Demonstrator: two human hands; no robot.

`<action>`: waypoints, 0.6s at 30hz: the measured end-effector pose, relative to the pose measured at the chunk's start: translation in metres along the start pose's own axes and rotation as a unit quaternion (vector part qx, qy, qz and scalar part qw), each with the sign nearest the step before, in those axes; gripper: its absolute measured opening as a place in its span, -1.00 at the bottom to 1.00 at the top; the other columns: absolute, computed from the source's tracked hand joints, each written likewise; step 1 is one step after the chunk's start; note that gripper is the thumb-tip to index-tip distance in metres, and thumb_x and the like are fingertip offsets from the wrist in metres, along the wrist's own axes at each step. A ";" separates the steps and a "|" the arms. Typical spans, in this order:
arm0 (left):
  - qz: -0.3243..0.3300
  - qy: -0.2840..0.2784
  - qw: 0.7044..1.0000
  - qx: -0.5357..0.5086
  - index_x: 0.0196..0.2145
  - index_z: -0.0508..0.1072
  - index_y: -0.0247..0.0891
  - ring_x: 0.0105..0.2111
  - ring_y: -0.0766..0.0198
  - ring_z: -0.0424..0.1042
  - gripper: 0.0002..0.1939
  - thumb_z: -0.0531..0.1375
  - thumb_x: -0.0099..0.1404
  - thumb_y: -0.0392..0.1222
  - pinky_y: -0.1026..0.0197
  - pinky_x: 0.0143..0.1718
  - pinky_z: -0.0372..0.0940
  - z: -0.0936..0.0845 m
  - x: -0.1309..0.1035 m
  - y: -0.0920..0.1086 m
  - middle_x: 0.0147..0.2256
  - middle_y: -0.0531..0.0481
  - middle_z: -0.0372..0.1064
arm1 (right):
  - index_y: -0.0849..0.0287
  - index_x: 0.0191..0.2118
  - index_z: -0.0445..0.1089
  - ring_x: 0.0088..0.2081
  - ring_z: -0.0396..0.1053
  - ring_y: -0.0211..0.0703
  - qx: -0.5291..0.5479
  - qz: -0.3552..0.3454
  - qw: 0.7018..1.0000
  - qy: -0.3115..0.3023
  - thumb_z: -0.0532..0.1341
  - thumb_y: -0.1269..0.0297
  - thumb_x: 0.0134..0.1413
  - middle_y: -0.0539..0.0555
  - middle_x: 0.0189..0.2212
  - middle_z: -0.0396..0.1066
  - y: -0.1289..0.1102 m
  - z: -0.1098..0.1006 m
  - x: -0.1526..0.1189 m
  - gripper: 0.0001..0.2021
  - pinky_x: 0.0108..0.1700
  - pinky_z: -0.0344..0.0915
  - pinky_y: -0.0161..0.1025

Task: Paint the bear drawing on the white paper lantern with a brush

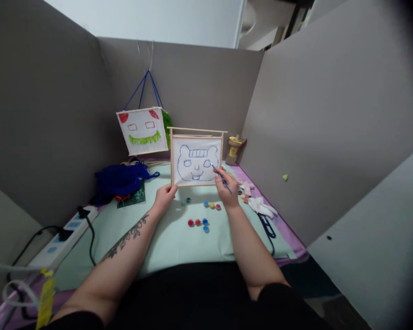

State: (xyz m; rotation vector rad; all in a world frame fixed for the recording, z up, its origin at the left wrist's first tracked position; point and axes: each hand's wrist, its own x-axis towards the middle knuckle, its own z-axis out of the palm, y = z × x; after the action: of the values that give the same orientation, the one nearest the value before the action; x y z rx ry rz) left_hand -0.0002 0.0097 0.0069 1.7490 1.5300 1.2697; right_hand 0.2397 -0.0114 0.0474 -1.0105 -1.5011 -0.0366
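Note:
A wood-framed white lantern (198, 172) is held up above the table, its front panel showing a blue outlined animal face with round ears, eyes and a mouth. My left hand (165, 196) is closed on the lower left corner of its frame. In my right hand (226, 189) is a thin blue paintbrush (223, 178), its tip at the right eye of the drawing. Small paint pots lie below: a row with red and blue (198, 222), a row with blue, yellow and red (212, 206), and a dark green pot (188, 200).
Another painted lantern (142, 133) hangs from blue cords at the back left. Blue fabric (119, 181) lies beneath it. A white power strip (65, 238) with cables sits at left. White gloves (262, 207) and a yellow-topped jar (233, 149) are at right. Grey partitions enclose the table.

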 end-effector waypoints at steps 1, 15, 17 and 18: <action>-0.001 0.000 1.000 0.000 -0.68 0.25 -0.25 -0.62 0.31 0.22 -0.62 0.04 0.13 0.05 0.30 -0.54 0.07 0.000 0.000 0.001 -0.70 0.07 0.22 | 0.12 -0.09 0.42 -0.21 0.38 -0.14 -0.001 0.003 1.000 -0.001 0.09 0.29 0.09 0.08 -0.24 0.48 0.000 0.000 0.000 -0.72 -0.14 0.33 -0.21; 0.000 -0.006 1.000 -0.001 -0.66 0.25 -0.26 -0.63 0.33 0.22 -0.63 0.04 0.15 0.04 0.31 -0.54 0.08 0.000 0.000 -0.001 -0.70 0.09 0.21 | 0.13 -0.13 0.43 -0.19 0.39 -0.14 0.028 -0.001 0.999 0.040 0.07 0.32 0.11 0.07 -0.26 0.48 0.004 0.000 -0.004 -0.75 -0.10 0.32 -0.16; 0.001 -0.007 1.000 0.001 -0.66 0.25 -0.26 -0.63 0.33 0.22 -0.63 0.04 0.15 0.04 0.31 -0.54 0.07 0.000 0.000 -0.001 -0.70 0.09 0.21 | 0.13 -0.13 0.42 -0.19 0.39 -0.13 0.020 0.011 0.999 0.047 0.08 0.31 0.09 0.08 -0.24 0.48 0.005 0.002 -0.004 -0.75 -0.12 0.32 -0.17; 0.002 -0.007 1.000 0.002 -0.66 0.25 -0.26 -0.63 0.33 0.22 -0.62 0.04 0.15 0.04 0.31 -0.55 0.07 0.000 0.000 -0.001 -0.70 0.09 0.21 | 0.13 -0.14 0.42 -0.19 0.39 -0.13 0.015 0.014 0.999 0.047 0.09 0.31 0.09 0.09 -0.24 0.47 0.006 0.002 -0.004 -0.75 -0.13 0.33 -0.18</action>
State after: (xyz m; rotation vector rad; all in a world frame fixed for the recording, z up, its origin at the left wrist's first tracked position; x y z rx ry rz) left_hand -0.0002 0.0097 0.0057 1.7602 1.5233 1.2548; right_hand 0.2407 -0.0085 0.0408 -0.9921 -1.3980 -0.0411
